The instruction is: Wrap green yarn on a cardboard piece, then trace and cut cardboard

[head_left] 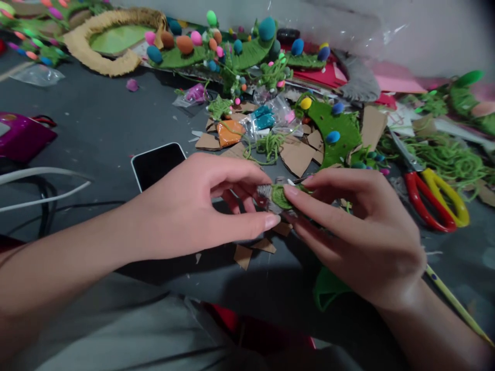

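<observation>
Between my two hands is a small craft piece (281, 196) wrapped in green and grey yarn. My left hand (201, 201) has its fingers curled around the grey end, with the thumb along the near side. From the right, the fingers of my right hand (348, 221) press on the green part. A thin dark strip shows by the right fingertips; I cannot make out what it is. Most of the piece's right side is covered by my fingers. Small cardboard scraps (243, 256) lie on the table below the hands.
Behind my left hand lies a phone (158, 164). Scissors (429, 193) with red and yellow handles rest at right beside loose green yarn (452, 159). Cut cardboard (297, 154) and small bags (265, 118) lie beyond. Yarn-wrapped decorations (247, 56) line the back, near a purple device (25, 136).
</observation>
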### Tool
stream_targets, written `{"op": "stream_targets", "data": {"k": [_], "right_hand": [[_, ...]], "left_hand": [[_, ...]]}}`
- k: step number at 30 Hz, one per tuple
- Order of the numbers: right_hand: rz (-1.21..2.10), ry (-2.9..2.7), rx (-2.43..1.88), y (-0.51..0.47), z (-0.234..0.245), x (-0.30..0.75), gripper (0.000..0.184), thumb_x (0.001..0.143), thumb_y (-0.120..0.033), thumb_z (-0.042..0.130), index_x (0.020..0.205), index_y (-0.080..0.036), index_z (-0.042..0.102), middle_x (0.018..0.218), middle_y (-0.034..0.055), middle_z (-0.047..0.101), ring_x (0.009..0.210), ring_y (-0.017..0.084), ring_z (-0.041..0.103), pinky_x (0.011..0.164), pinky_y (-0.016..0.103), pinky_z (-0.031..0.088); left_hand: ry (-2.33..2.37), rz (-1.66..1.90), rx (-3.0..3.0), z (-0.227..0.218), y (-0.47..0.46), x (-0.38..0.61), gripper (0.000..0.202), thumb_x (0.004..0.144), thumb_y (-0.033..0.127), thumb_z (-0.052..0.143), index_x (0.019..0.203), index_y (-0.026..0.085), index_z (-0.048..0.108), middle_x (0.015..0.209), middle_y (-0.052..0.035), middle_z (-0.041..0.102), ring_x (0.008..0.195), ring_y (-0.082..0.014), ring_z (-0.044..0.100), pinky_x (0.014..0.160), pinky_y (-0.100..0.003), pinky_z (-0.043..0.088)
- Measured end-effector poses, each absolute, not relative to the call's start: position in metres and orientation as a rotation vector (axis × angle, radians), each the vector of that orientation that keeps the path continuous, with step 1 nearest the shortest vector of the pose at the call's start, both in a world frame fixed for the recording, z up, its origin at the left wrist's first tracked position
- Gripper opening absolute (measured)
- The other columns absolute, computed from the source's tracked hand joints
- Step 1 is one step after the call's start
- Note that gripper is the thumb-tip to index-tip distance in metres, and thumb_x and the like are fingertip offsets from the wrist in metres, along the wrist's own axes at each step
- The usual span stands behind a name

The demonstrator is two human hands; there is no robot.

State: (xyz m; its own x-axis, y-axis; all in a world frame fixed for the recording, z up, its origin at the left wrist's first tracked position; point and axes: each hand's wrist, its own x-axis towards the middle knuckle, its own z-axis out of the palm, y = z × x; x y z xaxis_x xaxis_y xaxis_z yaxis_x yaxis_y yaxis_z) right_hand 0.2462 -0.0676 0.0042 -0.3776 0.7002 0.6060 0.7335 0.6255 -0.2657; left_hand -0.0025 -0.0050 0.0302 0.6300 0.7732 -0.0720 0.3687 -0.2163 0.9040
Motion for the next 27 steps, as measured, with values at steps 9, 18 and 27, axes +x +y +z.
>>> {"op": "stream_targets", "data": {"k": [9,18,27], "right_hand": [[-0.087,-2.211,-1.125,-0.066,0.003,0.246,0.03,0.097,-0.009,0.073,0.123,-0.024,0.078,0.118,0.0131,0.073,0.102,0.025,0.075,0.077,0.039,0.063],[-0.064,-1.956,-1.338,-0.072,0.003,0.231,0.012,0.102,-0.029,0.072,0.103,-0.019,0.079,0.098,0.0071,0.079,0.082,0.02,0.074,0.074,0.036,0.061],[-0.02,-2.21,-1.068,-0.068,0.003,0.246,0.036,0.094,-0.006,0.074,0.126,-0.021,0.074,0.125,0.0122,0.07,0.108,0.021,0.071,0.085,0.034,0.061]], "left_hand": [[0.974,0.533,1.803,0.034,-0.01,0.002,0.022,0.087,0.041,0.087,0.107,0.034,0.081,0.094,0.0109,0.08,0.079,-0.0076,0.074,0.068,-0.009,0.056],[0.909,0.455,1.169,0.028,-0.008,0.004,0.023,0.09,0.03,0.081,0.113,0.031,0.081,0.093,0.0025,0.083,0.083,-0.014,0.079,0.069,-0.016,0.061],[0.917,0.5,1.102,0.027,-0.01,0.006,0.018,0.089,0.031,0.085,0.106,0.031,0.081,0.091,0.0062,0.084,0.086,-0.0112,0.079,0.07,-0.01,0.059]]}}
